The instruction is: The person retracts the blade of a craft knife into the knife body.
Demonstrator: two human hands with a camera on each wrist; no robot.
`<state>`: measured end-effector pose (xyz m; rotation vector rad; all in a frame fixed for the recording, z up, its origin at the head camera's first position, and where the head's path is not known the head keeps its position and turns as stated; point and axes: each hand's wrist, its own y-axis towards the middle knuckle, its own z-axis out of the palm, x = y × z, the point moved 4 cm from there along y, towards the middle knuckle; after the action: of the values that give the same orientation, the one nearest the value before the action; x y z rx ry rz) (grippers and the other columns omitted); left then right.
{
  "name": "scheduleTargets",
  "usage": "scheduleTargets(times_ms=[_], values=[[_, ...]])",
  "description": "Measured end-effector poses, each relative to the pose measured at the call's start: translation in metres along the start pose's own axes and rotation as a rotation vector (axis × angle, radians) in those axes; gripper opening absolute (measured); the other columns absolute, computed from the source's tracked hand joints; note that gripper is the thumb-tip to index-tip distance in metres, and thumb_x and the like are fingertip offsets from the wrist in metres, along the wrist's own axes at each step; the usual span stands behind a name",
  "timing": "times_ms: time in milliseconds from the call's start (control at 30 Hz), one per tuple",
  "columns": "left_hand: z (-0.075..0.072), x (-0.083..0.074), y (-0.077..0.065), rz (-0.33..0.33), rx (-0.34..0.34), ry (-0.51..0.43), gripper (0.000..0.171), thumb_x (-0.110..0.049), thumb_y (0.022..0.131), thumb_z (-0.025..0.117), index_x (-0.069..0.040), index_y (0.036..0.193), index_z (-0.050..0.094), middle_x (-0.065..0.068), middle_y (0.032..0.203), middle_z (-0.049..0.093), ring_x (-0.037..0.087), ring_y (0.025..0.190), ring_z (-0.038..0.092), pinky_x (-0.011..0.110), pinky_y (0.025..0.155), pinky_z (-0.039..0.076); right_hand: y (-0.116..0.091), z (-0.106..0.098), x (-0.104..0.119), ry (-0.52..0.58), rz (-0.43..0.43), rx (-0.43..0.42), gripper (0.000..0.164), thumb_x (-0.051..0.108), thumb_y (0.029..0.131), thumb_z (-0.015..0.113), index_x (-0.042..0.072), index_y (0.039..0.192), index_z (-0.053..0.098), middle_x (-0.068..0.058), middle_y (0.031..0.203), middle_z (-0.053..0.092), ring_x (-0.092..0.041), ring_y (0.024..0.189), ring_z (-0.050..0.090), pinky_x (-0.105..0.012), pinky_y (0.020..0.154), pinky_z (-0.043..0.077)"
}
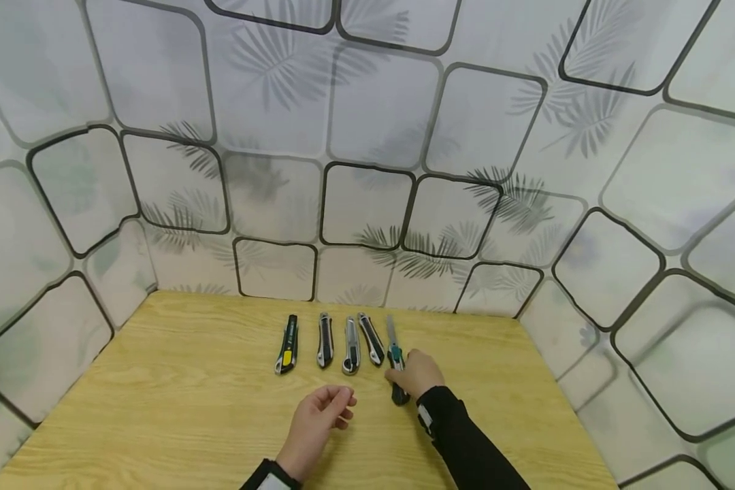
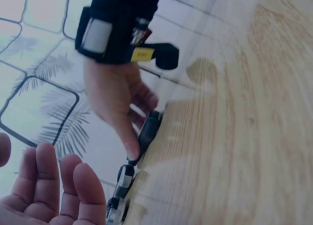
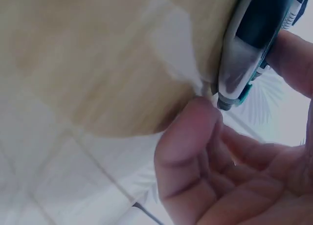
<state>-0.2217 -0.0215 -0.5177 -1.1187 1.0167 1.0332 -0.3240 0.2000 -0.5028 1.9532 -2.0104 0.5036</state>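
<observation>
A utility knife with a black and teal-green handle (image 1: 398,393) lies at the right end of a row, its blade (image 1: 391,330) extended toward the wall. My right hand (image 1: 421,373) holds this knife at its handle, thumb on the left side and fingers on the right. The right wrist view shows the knife's body (image 3: 244,58) close up between thumb and fingers. Nearer the front, my left hand (image 1: 320,416) hovers above the table with loosely bent fingers and holds nothing. In the left wrist view its fingers (image 2: 46,181) are relaxed.
Several other utility knives line the wooden table (image 1: 190,395): a black one with a yellow part (image 1: 288,345), a dark-and-silver one (image 1: 325,340), a silver one (image 1: 351,347) and a tilted one (image 1: 371,339). A patterned cloth wall (image 1: 367,204) encloses the back and sides.
</observation>
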Motion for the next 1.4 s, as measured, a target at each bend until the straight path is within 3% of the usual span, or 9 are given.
scheduleTargets(times_ms=[100, 200, 333, 433, 667, 767, 933, 1067, 1400], values=[[0.001, 0.0, 0.001, 0.021, -0.005, 0.001, 0.051, -0.043, 0.108, 0.064, 0.003, 0.129, 0.067, 0.004, 0.108, 0.075, 0.014, 0.093, 0.068, 0.032, 0.083, 0.061, -0.004, -0.003, -0.008, 0.063, -0.001, 0.016, 0.031, 0.024, 0.087, 0.081, 0.006, 0.069, 0.063, -0.003, 0.059, 0.056, -0.019, 0.051, 0.053, -0.03, 0.048, 0.04], [0.002, 0.002, 0.0, 0.041, -0.014, -0.006, 0.047, -0.039, 0.108, 0.064, 0.004, 0.127, 0.068, 0.005, 0.108, 0.075, 0.014, 0.092, 0.069, 0.032, 0.082, 0.062, -0.008, -0.007, -0.016, 0.162, 0.019, -0.004, 0.039, 0.021, 0.088, 0.077, 0.013, 0.058, 0.054, 0.004, 0.052, 0.043, -0.014, 0.046, 0.04, -0.026, 0.046, 0.032], [0.002, 0.004, 0.0, 0.048, -0.033, -0.011, 0.046, -0.034, 0.109, 0.063, 0.006, 0.133, 0.065, 0.014, 0.116, 0.076, 0.015, 0.095, 0.072, 0.033, 0.085, 0.064, -0.026, -0.013, -0.005, 0.281, -0.046, -0.061, 0.021, 0.025, 0.093, 0.077, 0.006, 0.086, 0.071, 0.0, 0.069, 0.058, -0.014, 0.058, 0.049, -0.028, 0.052, 0.041], [0.002, 0.001, 0.0, 0.069, -0.036, -0.022, 0.057, -0.036, 0.11, 0.062, 0.01, 0.144, 0.058, 0.023, 0.129, 0.074, 0.019, 0.1, 0.076, 0.034, 0.089, 0.065, -0.049, -0.011, 0.027, 0.253, -0.208, -0.102, 0.031, 0.025, 0.092, 0.08, 0.004, 0.114, 0.074, -0.001, 0.083, 0.065, -0.011, 0.067, 0.055, -0.026, 0.057, 0.046], [-0.01, -0.003, 0.0, 0.087, -0.134, -0.052, 0.055, -0.039, 0.112, 0.058, 0.01, 0.134, 0.066, 0.01, 0.106, 0.081, 0.008, 0.086, 0.075, 0.026, 0.077, 0.065, -0.101, 0.015, 0.085, 0.101, -0.555, -0.257, 0.037, 0.028, 0.09, 0.087, 0.009, 0.119, 0.074, -0.002, 0.092, 0.067, -0.004, 0.074, 0.055, -0.018, 0.062, 0.046], [-0.017, -0.006, -0.002, 0.084, -0.192, -0.097, 0.049, -0.036, 0.113, 0.056, 0.008, 0.13, 0.068, 0.007, 0.104, 0.08, 0.008, 0.085, 0.074, 0.025, 0.074, 0.064, -0.101, 0.022, 0.084, 0.33, -0.476, -0.077, 0.042, 0.033, 0.095, 0.082, 0.007, 0.126, 0.072, -0.003, 0.099, 0.068, -0.005, 0.079, 0.058, -0.02, 0.063, 0.049], [-0.031, -0.018, -0.003, 0.125, -0.29, -0.081, 0.053, -0.046, 0.112, 0.055, 0.0, 0.132, 0.071, 0.002, 0.107, 0.081, 0.009, 0.091, 0.073, 0.026, 0.084, 0.06, -0.101, 0.038, 0.075, 1.034, -0.194, 0.51, 0.053, 0.041, 0.113, 0.054, -0.003, 0.139, 0.062, -0.004, 0.108, 0.076, -0.01, 0.09, 0.075, -0.026, 0.075, 0.064], [-0.035, -0.022, -0.004, 0.146, -0.294, -0.068, 0.056, -0.049, 0.111, 0.053, -0.001, 0.137, 0.068, 0.005, 0.114, 0.081, 0.011, 0.095, 0.073, 0.028, 0.09, 0.055, -0.11, 0.049, 0.072, 1.352, -0.108, 0.865, 0.066, 0.047, 0.116, 0.037, -0.008, 0.152, 0.048, -0.001, 0.117, 0.079, -0.008, 0.101, 0.077, -0.028, 0.09, 0.064], [-0.038, -0.021, -0.003, 0.095, -0.246, -0.16, 0.069, -0.063, 0.109, 0.046, -0.002, 0.131, 0.07, 0.011, 0.113, 0.082, 0.015, 0.095, 0.075, 0.033, 0.092, 0.052, -0.114, 0.057, 0.069, 1.475, -0.183, 1.01, 0.068, 0.04, 0.116, 0.043, -0.006, 0.165, 0.028, 0.001, 0.123, 0.075, -0.003, 0.103, 0.071, -0.023, 0.095, 0.06]])
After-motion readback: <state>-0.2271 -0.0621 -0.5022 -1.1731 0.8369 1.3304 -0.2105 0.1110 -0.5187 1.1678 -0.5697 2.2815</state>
